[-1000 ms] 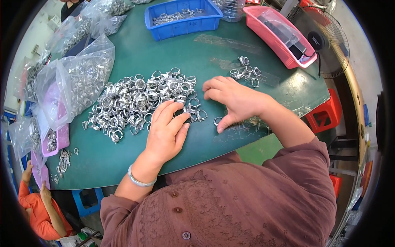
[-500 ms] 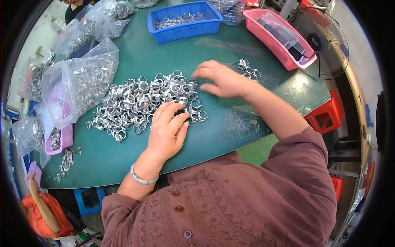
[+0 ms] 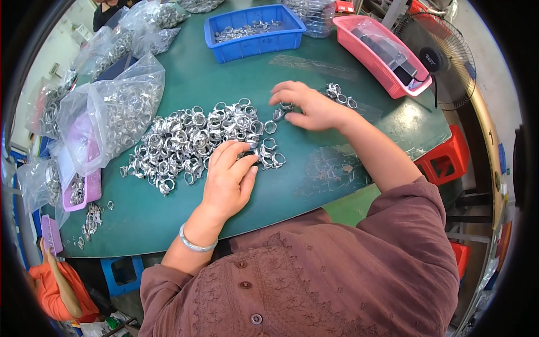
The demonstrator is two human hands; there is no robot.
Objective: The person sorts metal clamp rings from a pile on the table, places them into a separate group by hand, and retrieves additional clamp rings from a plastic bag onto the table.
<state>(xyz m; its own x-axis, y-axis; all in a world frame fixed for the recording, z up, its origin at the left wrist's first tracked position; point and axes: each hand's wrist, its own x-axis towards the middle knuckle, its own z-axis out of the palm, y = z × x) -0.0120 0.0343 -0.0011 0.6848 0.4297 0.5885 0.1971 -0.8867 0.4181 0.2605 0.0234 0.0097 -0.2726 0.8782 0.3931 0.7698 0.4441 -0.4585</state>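
Observation:
A broad heap of silvery metal rings [image 3: 191, 137] lies on the green table. My left hand [image 3: 227, 182] rests at its near right edge, fingers loosely spread and touching the rings; what lies under the fingertips is partly hidden. To the right of the heap, my right hand [image 3: 314, 106] has its fingers and thumb curled round a few rings [image 3: 279, 114] at the tabletop. Beyond that hand, a small separate cluster of rings [image 3: 340, 96] sits on the table.
A blue bin [image 3: 255, 48] with some rings stands at the far side, beside a pink basket [image 3: 387, 62] and a fan [image 3: 435, 59]. Filled plastic bags [image 3: 126, 106] and a purple basket [image 3: 92, 188] line the left. A person in orange [image 3: 59, 289] is at lower left.
My right hand has moved slightly right, away from the heap, and a few rings now show between its fingers and thumb. The left hand has stayed almost still.

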